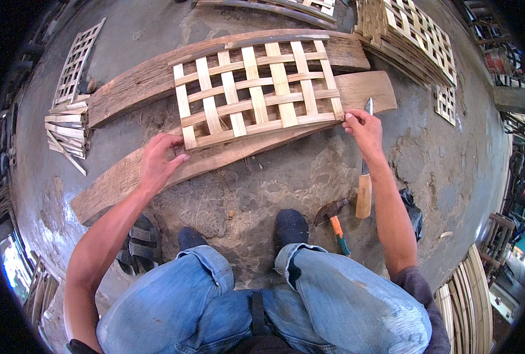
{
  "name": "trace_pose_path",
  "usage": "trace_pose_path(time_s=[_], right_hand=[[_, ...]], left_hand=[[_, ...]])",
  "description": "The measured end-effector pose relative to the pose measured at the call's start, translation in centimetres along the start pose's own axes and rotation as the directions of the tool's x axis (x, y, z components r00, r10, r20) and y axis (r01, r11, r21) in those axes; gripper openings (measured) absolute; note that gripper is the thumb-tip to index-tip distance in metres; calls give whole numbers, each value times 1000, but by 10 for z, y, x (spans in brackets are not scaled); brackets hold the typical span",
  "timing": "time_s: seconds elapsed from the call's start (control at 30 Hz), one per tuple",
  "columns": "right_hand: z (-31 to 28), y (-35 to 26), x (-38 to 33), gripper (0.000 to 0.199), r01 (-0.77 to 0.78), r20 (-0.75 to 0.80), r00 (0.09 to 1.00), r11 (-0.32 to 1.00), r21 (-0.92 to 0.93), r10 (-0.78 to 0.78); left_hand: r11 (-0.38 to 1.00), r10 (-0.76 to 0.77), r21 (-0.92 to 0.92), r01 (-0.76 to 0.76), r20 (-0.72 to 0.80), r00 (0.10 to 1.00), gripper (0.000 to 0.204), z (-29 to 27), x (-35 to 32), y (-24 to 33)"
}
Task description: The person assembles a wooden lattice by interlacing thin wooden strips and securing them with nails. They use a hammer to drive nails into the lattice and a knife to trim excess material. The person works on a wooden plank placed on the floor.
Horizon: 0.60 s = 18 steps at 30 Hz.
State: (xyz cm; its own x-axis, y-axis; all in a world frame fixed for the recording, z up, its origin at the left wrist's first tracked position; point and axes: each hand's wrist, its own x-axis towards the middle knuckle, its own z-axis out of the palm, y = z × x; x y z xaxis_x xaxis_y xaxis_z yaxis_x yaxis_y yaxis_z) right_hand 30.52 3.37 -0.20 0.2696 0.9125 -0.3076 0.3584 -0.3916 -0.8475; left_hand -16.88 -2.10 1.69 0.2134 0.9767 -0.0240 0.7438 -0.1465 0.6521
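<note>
A woven lattice panel of pale bamboo strips [256, 91] lies across two curved wooden planks [132, 171] on the concrete floor. My left hand [158, 158] rests on the near plank and pinches the panel's near-left corner. My right hand [362, 128] grips the panel's near-right corner. A knife with a light wooden handle [364, 189] lies on the floor under my right forearm, its blade tip showing just above my right hand. A hammer with an orange and green handle [334, 217] lies beside the knife.
A stack of finished lattice panels [415, 35] stands at the far right, a single panel [76, 62] and loose strips [68, 127] at the left. More bamboo strips [471, 295] lie at the lower right. A sandal [138, 245] sits by my knees.
</note>
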Motion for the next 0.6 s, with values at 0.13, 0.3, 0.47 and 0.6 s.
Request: trace_pose_path(time_s=[0.13,0.3,0.47,0.6], right_hand=[[-1,2,-10,23,-88,37,995,996,-27,89],[4,-3,-12,25,-141,31,990,981,135,138],[4,12,-1,27,43,-29,999,999,-3,-43],[2,16,8,23,168,-66,982,975,-143,-178]], left_hand=[[1000,16,1,-16,-22,1000,33,-6,-5,-1],[998,-3,-60,6,44,999,30,-5,-2,-4],[996,21,-88,-17,48,999,28,-2,4,1],[992,116,-60,-115,6,993,28,-5,0,1]])
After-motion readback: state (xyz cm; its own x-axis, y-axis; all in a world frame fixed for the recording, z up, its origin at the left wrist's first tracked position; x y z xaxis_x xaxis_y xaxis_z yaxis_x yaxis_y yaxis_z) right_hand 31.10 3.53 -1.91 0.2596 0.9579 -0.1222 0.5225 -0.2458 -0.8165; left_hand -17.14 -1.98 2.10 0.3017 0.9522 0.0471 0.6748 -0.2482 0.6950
